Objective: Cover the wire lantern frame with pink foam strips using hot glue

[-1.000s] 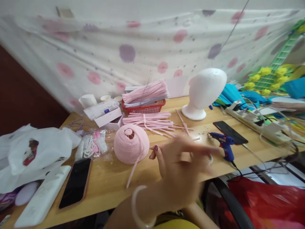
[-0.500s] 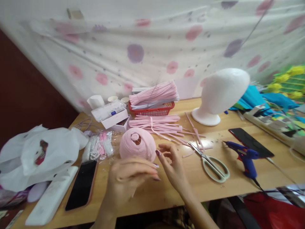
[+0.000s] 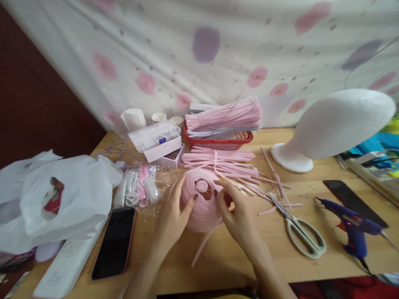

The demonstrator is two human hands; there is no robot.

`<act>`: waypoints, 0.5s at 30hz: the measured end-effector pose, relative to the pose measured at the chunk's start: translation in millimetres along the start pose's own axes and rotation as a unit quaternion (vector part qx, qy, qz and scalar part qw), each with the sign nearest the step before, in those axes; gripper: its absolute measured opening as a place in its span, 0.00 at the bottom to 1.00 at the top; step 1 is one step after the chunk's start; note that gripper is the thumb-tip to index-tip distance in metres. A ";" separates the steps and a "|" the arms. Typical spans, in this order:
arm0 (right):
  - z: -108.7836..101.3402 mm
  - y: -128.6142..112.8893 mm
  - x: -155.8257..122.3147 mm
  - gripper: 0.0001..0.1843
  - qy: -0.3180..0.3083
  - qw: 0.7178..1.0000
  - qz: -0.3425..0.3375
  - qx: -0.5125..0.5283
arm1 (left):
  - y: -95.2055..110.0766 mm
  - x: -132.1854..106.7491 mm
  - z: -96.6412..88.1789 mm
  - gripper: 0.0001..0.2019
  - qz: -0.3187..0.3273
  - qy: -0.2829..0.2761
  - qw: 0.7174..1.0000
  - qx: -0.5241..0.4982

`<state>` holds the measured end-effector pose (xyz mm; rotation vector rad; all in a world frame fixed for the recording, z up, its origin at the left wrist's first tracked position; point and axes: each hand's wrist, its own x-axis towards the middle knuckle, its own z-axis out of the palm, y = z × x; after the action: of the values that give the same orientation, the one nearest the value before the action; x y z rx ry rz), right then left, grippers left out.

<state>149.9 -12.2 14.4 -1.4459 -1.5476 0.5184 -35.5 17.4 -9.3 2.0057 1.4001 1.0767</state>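
Observation:
A round, domed pink piece (image 3: 199, 214), wrapped in ridged rows of soft strip, sits at the table's front middle. Near its top is a gap showing brown, with a small pink coil beside it. My left hand (image 3: 174, 207) grips its left side, thumb by the gap. On the opposite side my right hand (image 3: 235, 207) holds it, fingertips at the gap's edge. A loose pink strip end (image 3: 201, 249) trails from the bottom toward me. Just behind lies a bundle of pink fuzzy stems (image 3: 230, 160).
Scissors (image 3: 304, 232) and a blue glue gun (image 3: 352, 224) lie to the right, before a white foam head (image 3: 339, 124). A red basket (image 3: 218, 143) of stems stands behind. At left are a phone (image 3: 114, 243), bagged beads (image 3: 139, 187) and a white bag (image 3: 71, 187).
Both hands, previously in front of the pink piece and off it, now grip its sides. The loose strip end has come into sight below. The view has shifted left.

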 end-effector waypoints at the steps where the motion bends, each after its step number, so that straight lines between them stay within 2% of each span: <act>1: -3.5 -2.1 -1.6 0.14 -0.005 1.000 0.006 -0.007 | 3.7 -3.9 0.3 0.24 -0.002 0.001 1.000 0.013; 8: -18.5 -21.0 -13.0 0.15 -0.056 0.996 0.043 -0.044 | 16.9 -16.2 -5.0 0.26 0.028 0.003 0.990 0.137; 15: -15.6 -27.3 -7.4 0.15 -0.077 0.995 0.022 -0.063 | 8.5 -8.0 -19.8 0.22 0.099 -0.037 0.974 0.201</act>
<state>147.1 -29.5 41.6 -1.5701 -1.6982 0.5800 -48.1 5.7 5.8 2.4914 1.4963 0.8322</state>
